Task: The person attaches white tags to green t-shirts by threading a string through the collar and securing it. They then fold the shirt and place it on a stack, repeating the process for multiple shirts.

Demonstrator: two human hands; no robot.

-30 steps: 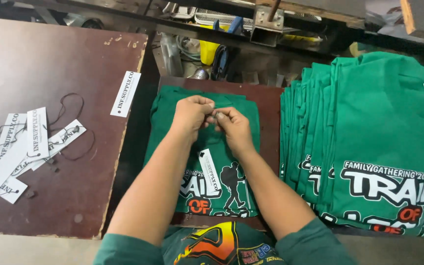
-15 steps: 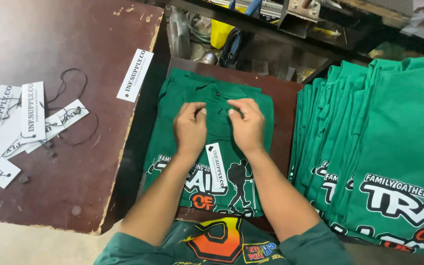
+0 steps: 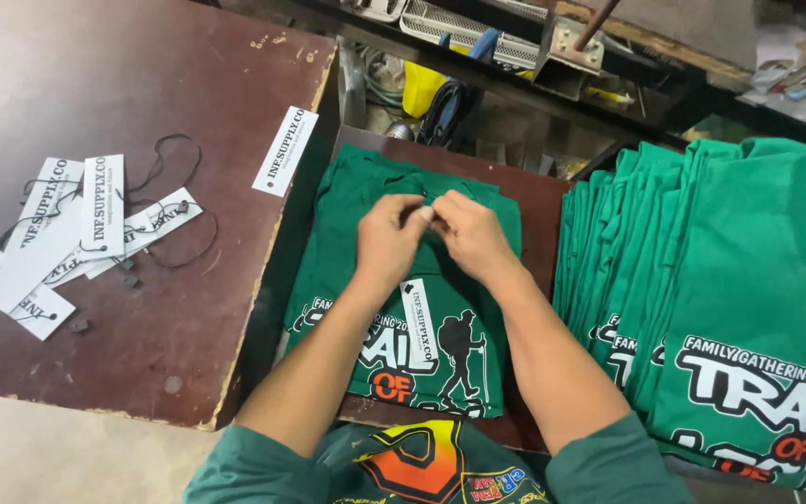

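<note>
The left hand (image 3: 386, 235) and the right hand (image 3: 470, 233) are meeting fingertip to fingertip at the collar end of the folded green printed T-shirt (image 3: 394, 336), which is lying on the dark brown lower counter (image 3: 538, 201). Half a second ago the hands were resting apart and flatter on the cloth; now they are drawing together at twelve o'clock of the shirt, the fingers of both pinching something small between them, too small to make out. It looks like fine work at the neckline is going on again. The white rectangular paper hang tag (image 3: 419, 322) is lying on the shirt's chest at six o'clock from the hands, in much the same spot as before.

At three o'clock a fanned stack of matching green shirts (image 3: 701, 271) is sitting. At nine o'clock, on the worn reddish-brown counter (image 3: 142, 75), a loose heap of white tags with black strings (image 3: 67, 233) is waiting, with a single white tag (image 3: 284, 150) nearer its edge.
</note>
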